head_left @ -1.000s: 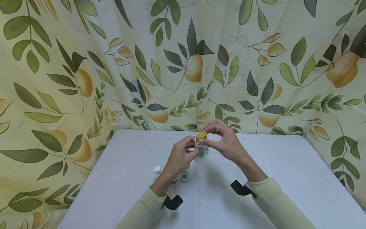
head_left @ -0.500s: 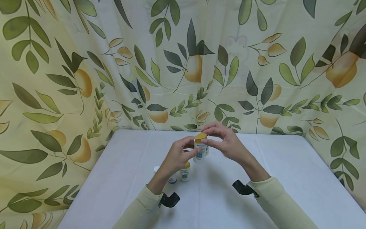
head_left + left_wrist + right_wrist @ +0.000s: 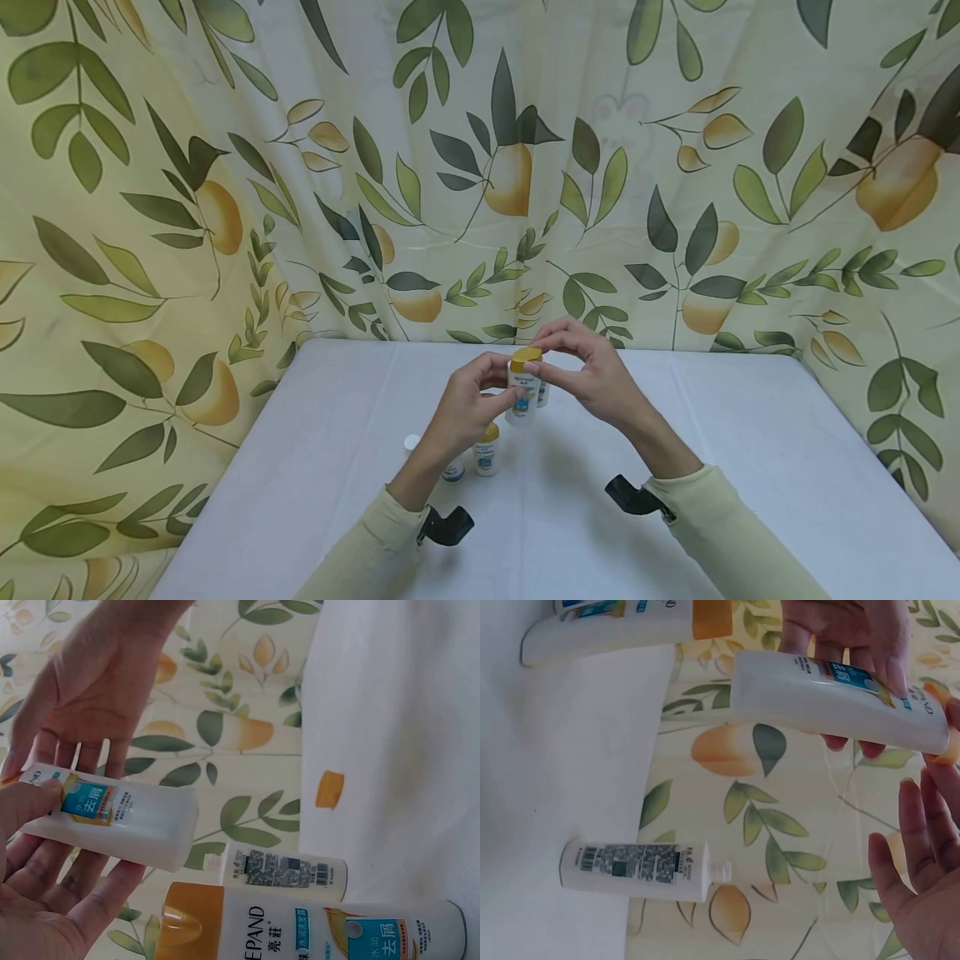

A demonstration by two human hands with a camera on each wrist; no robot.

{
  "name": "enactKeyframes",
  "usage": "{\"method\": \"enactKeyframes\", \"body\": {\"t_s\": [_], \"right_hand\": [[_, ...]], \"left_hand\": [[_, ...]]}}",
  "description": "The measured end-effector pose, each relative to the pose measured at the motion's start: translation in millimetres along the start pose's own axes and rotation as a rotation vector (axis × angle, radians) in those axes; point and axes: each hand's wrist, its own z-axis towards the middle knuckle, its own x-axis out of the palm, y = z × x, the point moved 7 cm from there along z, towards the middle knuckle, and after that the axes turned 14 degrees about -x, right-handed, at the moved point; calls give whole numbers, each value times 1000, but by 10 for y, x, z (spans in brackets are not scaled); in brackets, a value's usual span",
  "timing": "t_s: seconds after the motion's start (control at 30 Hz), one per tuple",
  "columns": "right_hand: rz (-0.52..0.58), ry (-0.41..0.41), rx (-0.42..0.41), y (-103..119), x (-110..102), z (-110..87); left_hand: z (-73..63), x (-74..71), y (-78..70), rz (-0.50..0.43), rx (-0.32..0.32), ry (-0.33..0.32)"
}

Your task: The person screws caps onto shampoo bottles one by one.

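The left grip is curled round a white bottle, held above the desk, while the right grip pinches its orange-yellow cap. Just beyond both grips stands a bare-necked bottle; below the left grip, nearer the person, stands another capped bottle.

Left hand grips while right hand (seemingly) pinches.

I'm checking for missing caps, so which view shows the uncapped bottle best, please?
The right wrist view: the uncapped bottle shows whole, bare neck included. The left wrist view shows it partly behind a capped bottle; the head view, a strip beside the held bottle.
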Motion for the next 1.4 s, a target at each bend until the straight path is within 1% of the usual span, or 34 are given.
{"method": "enactKeyframes", "body": {"t_s": [0.27, 0.5, 0.7, 0.8, 0.9, 1.1, 1.4], "right_hand": [[-22, -37, -17, 9, -16, -3], [-21, -82, -3, 8, -16, -13], [-25, -96, -10, 5, 4, -14], [-23, -90, -8, -2, 8, -10], [-19, -65, -1, -10, 10, -6], [-20, 5, -2, -22, 20, -5], [-7, 17, -33, -7, 20, 5]], "left_hand": [[5, 8, 9, -5, -2, -17], [-4, 27, -15, -7, 7, -35], [-22, 28, -29, 0, 22, -68], [-31, 26, -38, 13, 32, -78], [-31, 14, -45, 32, 38, -80], [-19, -9, -39, 58, 33, -57], [-15, -19, -47, 42, 33, -37]]}}
